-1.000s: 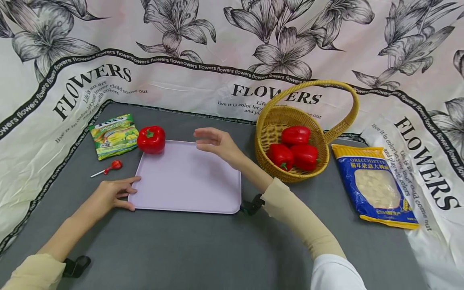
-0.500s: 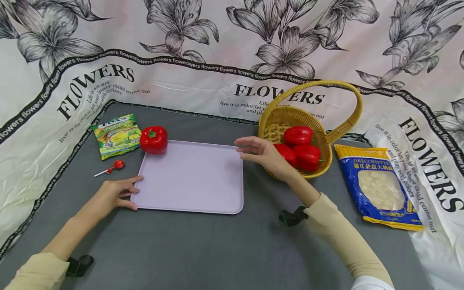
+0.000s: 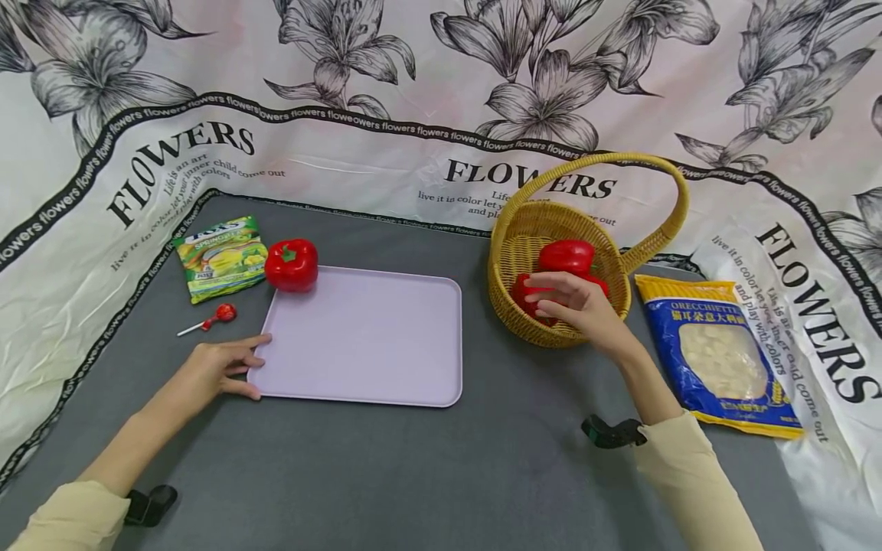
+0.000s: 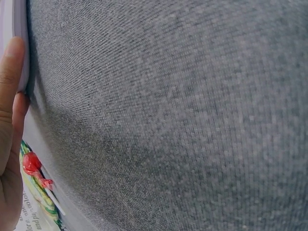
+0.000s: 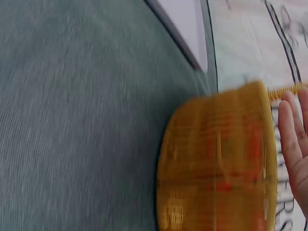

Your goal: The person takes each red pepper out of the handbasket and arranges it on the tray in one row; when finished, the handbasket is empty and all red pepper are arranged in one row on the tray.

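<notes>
Probably steadying, my left hand (image 3: 207, 373), fingers extended, touched rectangular lilac tray (image 3: 365, 337) at nine-o'clock edge; right hand (image 3: 586, 308), empty, half-spread, hung over yellow wicker basket (image 3: 508, 317), my one o'clock, corralling glossy red bell peppers (image 3: 566, 256).

The counter (image 3: 413, 482) is covered with a grey woven fabric (image 4: 192, 106), and behind it and along both its sides there is a white cloth (image 3: 365, 167) with pale pink patches. On this cloth are printed large black-line flowers (image 3: 540, 107), dark wavy bands (image 3: 331, 115) and slogans; the light is soft.
</notes>
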The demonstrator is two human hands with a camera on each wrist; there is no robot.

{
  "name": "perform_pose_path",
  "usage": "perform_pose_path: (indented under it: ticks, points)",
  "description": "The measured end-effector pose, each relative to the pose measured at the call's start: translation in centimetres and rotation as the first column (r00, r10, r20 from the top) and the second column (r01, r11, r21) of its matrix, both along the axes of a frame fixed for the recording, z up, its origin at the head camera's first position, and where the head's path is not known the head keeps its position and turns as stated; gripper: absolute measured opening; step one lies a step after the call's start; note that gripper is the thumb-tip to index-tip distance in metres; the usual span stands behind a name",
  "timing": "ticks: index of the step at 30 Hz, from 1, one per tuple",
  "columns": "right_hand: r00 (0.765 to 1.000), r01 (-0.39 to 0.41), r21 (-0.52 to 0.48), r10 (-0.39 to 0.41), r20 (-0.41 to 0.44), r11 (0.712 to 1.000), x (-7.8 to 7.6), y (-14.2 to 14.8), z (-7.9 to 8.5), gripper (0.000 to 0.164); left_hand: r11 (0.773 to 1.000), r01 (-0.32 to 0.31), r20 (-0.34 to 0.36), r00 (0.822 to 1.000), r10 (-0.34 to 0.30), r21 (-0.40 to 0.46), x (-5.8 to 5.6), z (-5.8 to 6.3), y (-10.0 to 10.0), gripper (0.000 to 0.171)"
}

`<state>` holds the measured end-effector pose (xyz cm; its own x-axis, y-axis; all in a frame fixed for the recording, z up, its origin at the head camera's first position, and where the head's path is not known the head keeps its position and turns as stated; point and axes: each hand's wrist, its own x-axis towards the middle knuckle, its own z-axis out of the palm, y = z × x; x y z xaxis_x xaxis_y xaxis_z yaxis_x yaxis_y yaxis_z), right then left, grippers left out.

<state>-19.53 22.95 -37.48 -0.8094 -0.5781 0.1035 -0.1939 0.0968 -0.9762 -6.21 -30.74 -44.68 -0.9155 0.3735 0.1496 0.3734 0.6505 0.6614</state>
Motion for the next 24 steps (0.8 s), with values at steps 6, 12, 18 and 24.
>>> perform_pose_path:
  ticks: [6,12,18,24]
  points:
    - [0.996,0.082,0.037,-0.08,-0.044,0.996,0.1,3.0,-0.5,0.035,1.0,0.002,-0.022,1.0,-0.002,0.001,0.1,0.0,-0.2,0.041]
    - [0.978,0.142,0.249,-0.097,-0.184,0.958,0.1,4.2,-1.2,0.037,1.0,0.01,-0.018,1.0,-0.01,0.012,0.0,0.1,-0.3,0.039]
    - [0.977,0.11,0.375,-0.03,-0.213,0.92,-0.6,3.5,-1.4,0.055,1.0,0.006,-0.016,1.0,-0.006,0.006,0.1,0.0,-0.3,0.039]
    - [0.954,0.089,0.448,0.053,-0.295,0.89,-1.5,2.4,-1.6,0.059,1.0,0.011,-0.009,1.0,-0.011,0.018,0.1,0.0,-0.2,0.038]
